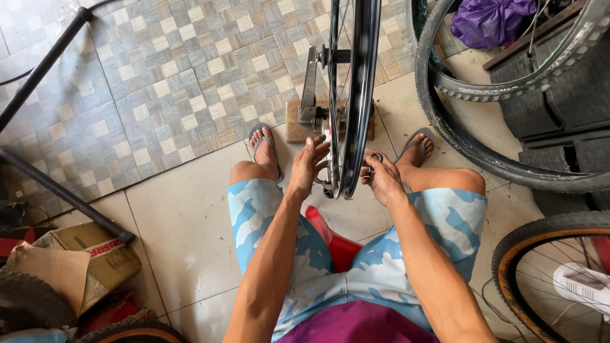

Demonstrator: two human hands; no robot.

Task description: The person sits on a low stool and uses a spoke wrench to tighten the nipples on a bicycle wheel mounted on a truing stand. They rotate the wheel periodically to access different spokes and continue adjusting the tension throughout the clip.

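A black bicycle wheel rim point(356, 89) stands upright in a metal truing stand point(309, 89) on a wooden base, seen edge-on between my knees. My left hand point(309, 164) rests against the rim's left side near its lowest part, fingers spread. On the rim's right side, my right hand point(379, 176) is closed on a small round metal spoke tool point(376, 158). I sit on a red stool point(335, 241), wearing blue patterned shorts and flip-flops.
Tyres point(483, 95) and a second wheel point(546, 267) crowd the right side. A purple bag point(489, 19) lies at top right. A cardboard box point(82, 260) and another tyre sit at lower left. Black bars point(44, 184) cross the tiled floor at left.
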